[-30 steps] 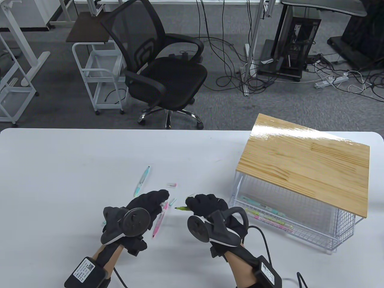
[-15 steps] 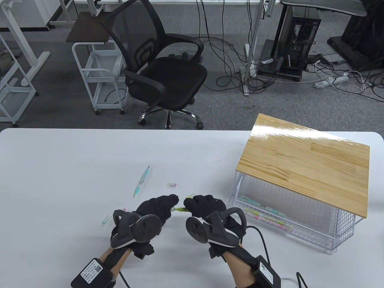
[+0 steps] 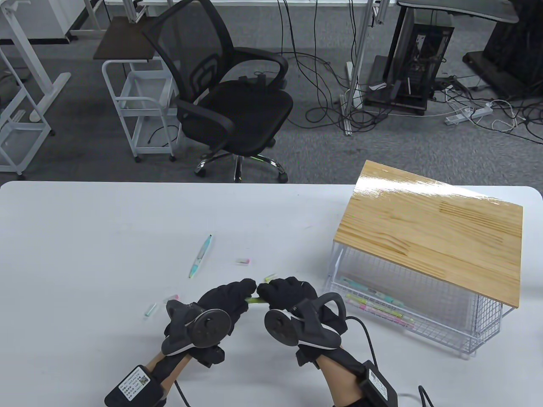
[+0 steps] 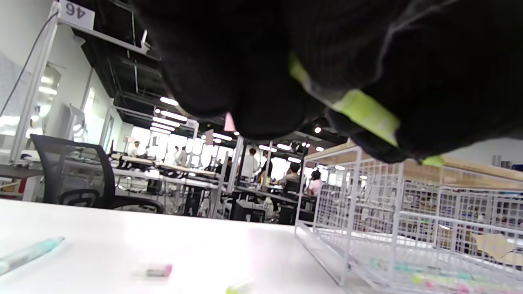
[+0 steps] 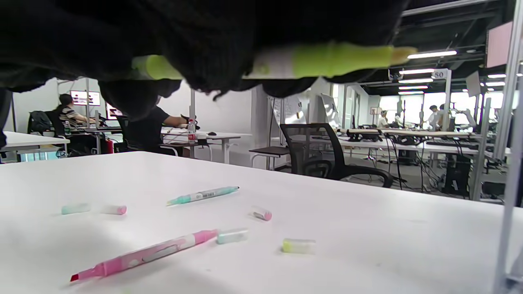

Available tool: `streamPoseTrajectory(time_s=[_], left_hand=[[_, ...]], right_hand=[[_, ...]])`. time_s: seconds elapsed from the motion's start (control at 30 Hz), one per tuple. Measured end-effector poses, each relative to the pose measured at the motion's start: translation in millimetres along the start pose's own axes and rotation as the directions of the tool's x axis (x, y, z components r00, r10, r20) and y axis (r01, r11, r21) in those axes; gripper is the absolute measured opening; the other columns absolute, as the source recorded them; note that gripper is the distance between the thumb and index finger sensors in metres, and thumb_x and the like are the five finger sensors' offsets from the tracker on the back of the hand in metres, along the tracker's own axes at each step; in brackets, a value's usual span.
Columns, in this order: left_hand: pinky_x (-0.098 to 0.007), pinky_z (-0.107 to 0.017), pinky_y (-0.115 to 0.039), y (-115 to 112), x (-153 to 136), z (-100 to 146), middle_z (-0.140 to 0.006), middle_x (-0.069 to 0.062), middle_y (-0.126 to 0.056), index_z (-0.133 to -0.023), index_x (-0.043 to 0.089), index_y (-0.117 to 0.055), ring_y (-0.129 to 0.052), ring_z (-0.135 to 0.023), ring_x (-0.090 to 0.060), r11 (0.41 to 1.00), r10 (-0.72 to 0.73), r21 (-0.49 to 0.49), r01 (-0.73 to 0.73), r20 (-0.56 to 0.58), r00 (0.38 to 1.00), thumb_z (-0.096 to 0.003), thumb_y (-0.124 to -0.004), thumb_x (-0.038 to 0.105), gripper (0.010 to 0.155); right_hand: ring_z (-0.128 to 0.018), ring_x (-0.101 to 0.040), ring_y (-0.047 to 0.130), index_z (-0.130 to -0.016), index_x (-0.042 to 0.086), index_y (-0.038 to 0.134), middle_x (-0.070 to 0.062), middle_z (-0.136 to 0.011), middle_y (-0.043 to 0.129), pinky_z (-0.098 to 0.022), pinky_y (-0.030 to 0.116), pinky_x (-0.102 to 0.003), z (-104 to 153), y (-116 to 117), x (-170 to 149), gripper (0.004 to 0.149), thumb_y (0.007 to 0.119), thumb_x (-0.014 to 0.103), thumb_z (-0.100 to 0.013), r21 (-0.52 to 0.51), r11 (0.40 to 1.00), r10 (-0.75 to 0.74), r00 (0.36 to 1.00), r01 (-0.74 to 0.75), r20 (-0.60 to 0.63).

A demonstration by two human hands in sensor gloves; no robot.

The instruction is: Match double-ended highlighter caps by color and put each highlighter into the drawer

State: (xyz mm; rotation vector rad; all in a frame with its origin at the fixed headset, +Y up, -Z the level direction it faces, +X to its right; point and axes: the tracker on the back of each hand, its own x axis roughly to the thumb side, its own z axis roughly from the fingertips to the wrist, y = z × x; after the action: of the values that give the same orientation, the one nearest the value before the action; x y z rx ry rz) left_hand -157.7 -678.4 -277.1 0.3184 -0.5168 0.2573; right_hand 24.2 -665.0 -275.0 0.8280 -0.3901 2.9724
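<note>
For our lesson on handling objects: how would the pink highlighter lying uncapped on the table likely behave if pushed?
The pink highlighter looks slim and round, so it would probably roll. It seems rigid plastic, likely light. Its bare tip might mark the table.

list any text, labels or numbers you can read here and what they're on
"46", upside down, on a white sign on a frame post in the left wrist view.
"50" on a small hanging sign in the right wrist view.
Wrist-pack labels with QR codes: print too small to read.
Teal highlighter barrel print: too blurred to read.
Green highlighter held by both hands: no legible text.
</note>
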Motion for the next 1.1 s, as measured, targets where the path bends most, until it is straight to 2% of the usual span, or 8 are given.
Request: streamPoseTrajectory(time_s=[0.33,0.47,0.6,0.7,0.83,0.9,1.0,1.1], left_hand=[[-0.036,-0.062,-0.094,-1,8,1,-0.089,0.005,-0.091,-0.101,0.027,-0.062,-0.105,-0.068,-0.008,0.999,-0.038,0.037,0.037,0.018,0.999,-0.0499,-0.079,0.03,0.053],[-0.037,-0.064,-0.093,-1,11,-4,-0.091,0.005,-0.089,-0.103,0.026,-0.06,-0.104,-0.07,-0.008,0.997,-0.079,-0.004,0.079,0.007,0.997,-0.0508,-0.077,0.03,0.055],[-0.036,-0.067,-0.091,-2,8,-9,-0.095,0.005,-0.086,-0.105,0.026,-0.056,-0.101,-0.074,-0.007,0.995,-0.093,-0.047,0.092,-0.012,0.996,-0.0525,-0.074,0.031,0.056],[-0.037,-0.068,-0.089,1,-6,-10,-0.097,0.006,-0.084,-0.105,0.027,-0.054,-0.099,-0.076,-0.008,0.997,-0.064,-0.057,0.06,-0.076,0.995,-0.0531,-0.072,0.03,0.055],[-0.039,-0.069,-0.087,12,-40,-9,-0.098,0.005,-0.082,-0.106,0.027,-0.051,-0.097,-0.076,-0.009,0.99,0.141,0.016,-0.14,-0.21,0.967,-0.054,-0.071,0.03,0.056],[-0.041,-0.068,-0.086,16,-54,-8,-0.098,0.005,-0.081,-0.106,0.026,-0.051,-0.097,-0.076,-0.011,0.956,0.295,0.068,-0.287,-0.257,0.921,-0.0542,-0.07,0.03,0.056],[-0.042,-0.068,-0.085,15,-62,-7,-0.098,0.004,-0.081,-0.107,0.025,-0.051,-0.097,-0.076,-0.012,0.867,0.493,0.075,-0.493,-0.277,0.825,-0.0545,-0.07,0.029,0.056],[-0.042,-0.069,-0.085,9,-57,-8,-0.099,0.003,-0.081,-0.107,0.025,-0.051,-0.097,-0.077,-0.012,0.786,0.6,0.02,-0.618,-0.262,0.756,-0.0548,-0.071,0.029,0.056]], right_hand=[[-0.079,-0.026,0.09,-0.097,0.024,0.074,-0.002,-0.093,0.082,-0.065,0.08,-0.047,1,-1,-1,0.05,0.082,0.026,-0.048,-0.013,1.0,-0.014,1.0,0.015,0.022],[-0.079,-0.025,0.089,-0.099,0.025,0.073,-0.002,-0.094,0.081,-0.065,0.08,-0.047,-1,0,-4,0.051,0.082,0.028,-0.049,0.008,1.0,-0.025,1.0,0.025,0.006],[-0.084,-0.025,0.087,-0.101,0.029,0.069,0.0,-0.098,0.078,-0.068,0.075,-0.051,-2,3,-15,0.051,0.081,0.033,-0.051,0.045,0.994,-0.099,0.993,0.102,-0.061],[-0.092,-0.031,0.082,-0.106,0.027,0.065,-0.004,-0.105,0.073,-0.07,0.071,-0.056,3,-3,-33,0.056,0.081,0.036,-0.052,-0.005,0.991,-0.13,0.981,0.131,-0.145],[-0.096,-0.037,0.077,-0.109,0.025,0.061,-0.009,-0.11,0.068,-0.07,0.069,-0.058,11,-8,-60,0.059,0.078,0.039,-0.054,-0.109,0.979,-0.197,0.942,0.173,-0.273],[-0.096,-0.04,0.077,-0.11,0.023,0.061,-0.011,-0.111,0.068,-0.07,0.069,-0.058,13,-6,-69,0.059,0.076,0.04,-0.056,-0.133,0.958,-0.284,0.913,0.256,-0.291],[-0.101,-0.043,0.071,-0.114,0.022,0.055,-0.014,-0.116,0.062,-0.07,0.066,-0.062,10,0,-73,0.063,0.073,0.042,-0.057,-0.119,0.888,-0.459,0.846,0.444,-0.271],[-0.105,-0.048,0.064,-0.117,0.024,0.048,-0.016,-0.12,0.054,-0.072,0.061,-0.065,7,5,-70,0.066,0.071,0.043,-0.057,-0.118,0.763,-0.643,0.729,0.635,-0.237]])
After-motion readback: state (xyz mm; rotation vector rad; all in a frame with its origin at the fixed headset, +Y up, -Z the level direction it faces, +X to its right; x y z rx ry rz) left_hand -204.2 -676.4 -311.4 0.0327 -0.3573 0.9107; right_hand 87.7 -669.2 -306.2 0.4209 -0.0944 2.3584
